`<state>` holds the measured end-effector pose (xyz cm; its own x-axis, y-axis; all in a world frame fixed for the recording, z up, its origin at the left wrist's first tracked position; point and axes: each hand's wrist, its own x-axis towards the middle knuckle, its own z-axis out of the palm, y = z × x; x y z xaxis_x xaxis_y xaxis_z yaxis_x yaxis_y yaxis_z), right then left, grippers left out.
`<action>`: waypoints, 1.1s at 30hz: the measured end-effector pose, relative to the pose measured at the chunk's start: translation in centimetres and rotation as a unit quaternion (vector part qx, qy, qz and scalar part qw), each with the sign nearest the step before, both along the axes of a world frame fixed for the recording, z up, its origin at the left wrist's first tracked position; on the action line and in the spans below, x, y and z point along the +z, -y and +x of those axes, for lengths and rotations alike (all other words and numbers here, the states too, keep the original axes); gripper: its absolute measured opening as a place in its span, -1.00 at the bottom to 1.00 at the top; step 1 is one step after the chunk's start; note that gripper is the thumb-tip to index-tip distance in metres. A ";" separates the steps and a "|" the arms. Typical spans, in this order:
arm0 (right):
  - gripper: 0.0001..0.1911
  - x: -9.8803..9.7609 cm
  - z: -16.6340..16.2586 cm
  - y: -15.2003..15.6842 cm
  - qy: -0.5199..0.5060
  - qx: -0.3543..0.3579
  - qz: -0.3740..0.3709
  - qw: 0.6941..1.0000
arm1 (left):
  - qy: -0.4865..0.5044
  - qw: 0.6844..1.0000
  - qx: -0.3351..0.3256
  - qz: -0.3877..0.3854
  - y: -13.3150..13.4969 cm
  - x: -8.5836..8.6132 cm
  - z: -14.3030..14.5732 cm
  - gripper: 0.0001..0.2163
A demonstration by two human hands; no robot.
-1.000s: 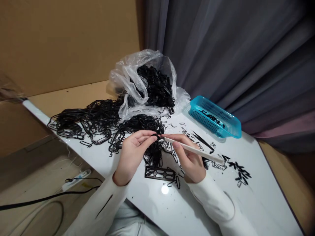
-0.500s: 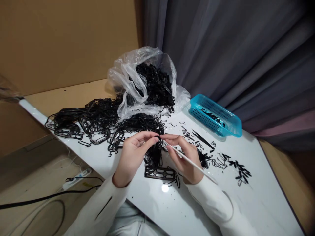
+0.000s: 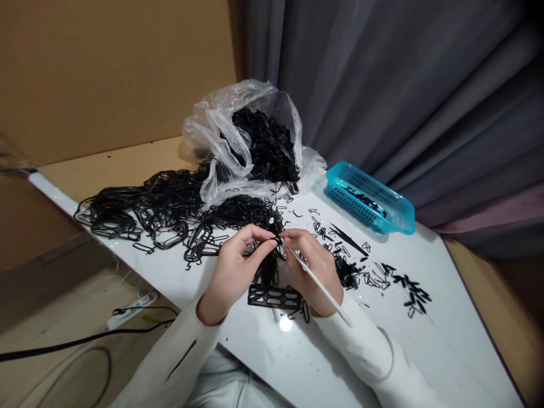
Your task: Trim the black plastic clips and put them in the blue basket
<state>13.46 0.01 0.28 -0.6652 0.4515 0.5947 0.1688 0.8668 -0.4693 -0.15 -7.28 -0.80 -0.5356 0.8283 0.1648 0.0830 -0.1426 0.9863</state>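
Note:
My left hand (image 3: 238, 266) pinches a small black piece (image 3: 277, 238) between thumb and fingertips; its exact shape is too small to make out. Against that piece, fingertips nearly meeting the left ones, is my right hand (image 3: 312, 272), closed around a thin white stick (image 3: 318, 284). The stick slants back over the right wrist, its tip at the black piece. Below the hands lies a flat black frame with oblong slots (image 3: 274, 297). A dark clump of black strips (image 3: 267, 272) shows between the hands.
A clear plastic bag (image 3: 216, 124) full of black strips stands at the back, with a tangled black heap (image 3: 165, 204) to its left. A blue perforated basket (image 3: 369, 198) holds small black pieces. Loose black pieces (image 3: 410, 292) and dark pointed tweezers (image 3: 351, 241) lie on the right.
My right hand has turned slightly, and the white stick now slopes more steeply toward me. Both hands stay together at the black piece. The whole view has shifted a little.

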 end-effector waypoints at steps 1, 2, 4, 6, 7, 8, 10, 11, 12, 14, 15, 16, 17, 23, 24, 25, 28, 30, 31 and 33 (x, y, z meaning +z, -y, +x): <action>-0.88 0.1 0.0 0.0 -0.005 0.000 -0.010 1.000 | -0.006 1.000 -0.007 0.012 0.0 0.1 0.0 -0.94; -0.89 0.2 0.0 0.0 -0.010 -0.001 -0.022 1.000 | -0.010 1.000 -0.016 0.022 0.1 0.2 0.0 -0.95; -0.89 0.4 0.0 0.0 -0.021 -0.003 -0.052 0.998 | -0.001 0.998 -0.045 0.040 0.2 0.4 -0.1 -0.96; -0.90 0.6 0.1 0.1 -0.030 -0.001 -0.083 0.996 | 0.030 0.995 -0.085 0.048 0.3 0.6 -0.2 -0.95; -0.90 0.7 0.1 0.1 -0.035 0.000 -0.096 0.995 | 0.049 0.992 -0.103 0.046 0.3 0.7 -0.2 -0.94; -0.91 0.7 0.1 0.1 -0.039 0.001 -0.107 0.994 | 0.067 0.990 -0.115 0.041 0.3 0.7 -0.2 -0.92; -0.93 0.8 0.1 0.1 -0.048 -0.003 -0.135 0.990 | 0.097 0.988 -0.115 0.024 0.3 0.7 -0.1 -0.91; -0.93 0.9 0.0 0.0 -0.052 -0.005 -0.157 0.986 | 0.106 0.989 -0.107 0.016 0.2 0.6 0.0 -0.90; -0.93 0.9 0.1 0.0 -0.061 -0.005 -0.183 0.981 | 0.112 0.989 -0.095 0.010 0.2 0.5 0.0 -0.90; -0.90 1.1 0.1 -0.2 -0.099 0.006 -0.231 0.968 | 0.120 0.990 -0.074 0.007 0.0 0.4 0.2 -0.90; -0.87 1.2 0.2 -0.2 -0.126 0.016 -0.245 0.961 | 0.123 0.990 -0.066 0.006 -0.1 0.3 0.2 -0.90; -0.82 1.3 0.3 -0.2 -0.152 0.025 -0.253 0.955 | 0.126 0.990 -0.059 0.007 -0.1 0.3 0.2 -0.89; -0.78 1.4 0.4 -0.2 -0.169 0.030 -0.258 0.951 | 0.130 0.990 -0.052 0.007 -0.2 0.2 0.2 -0.88; -0.85 1.4 0.3 0.5 -0.054 -0.018 -0.213 0.975 | 0.138 0.990 -0.029 -0.002 -0.1 0.2 0.1 -0.87; -0.90 1.3 0.3 0.6 -0.038 -0.021 -0.197 0.980 | 0.141 0.990 -0.032 -0.003 0.0 0.3 0.1 -0.87; -0.92 1.2 0.2 0.6 -0.026 -0.021 -0.186 0.982 | 0.144 0.989 -0.034 -0.004 0.0 0.3 0.1 -0.86; -0.94 1.1 0.3 0.5 -0.011 -0.017 -0.174 0.984 | 0.153 0.988 -0.034 -0.006 0.1 0.3 0.1 -0.86; -0.97 1.1 0.4 0.4 -0.003 -0.018 -0.173 0.985 | 0.148 0.988 -0.033 -0.004 0.0 0.4 0.1 -0.86; -0.98 1.1 0.5 0.3 0.000 -0.017 -0.173 0.985 | 0.140 0.990 -0.032 0.000 0.0 0.4 0.1 -0.87; -0.97 1.2 0.5 0.3 0.006 -0.018 -0.183 0.983 | 0.110 0.993 -0.033 0.011 0.0 0.3 0.2 -0.88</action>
<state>14.00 -0.24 1.48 -0.6506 0.6574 0.3802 0.2033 0.6331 -0.7469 0.01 -7.26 -0.49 -0.5058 0.8600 0.0675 -0.1445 -0.1616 0.9762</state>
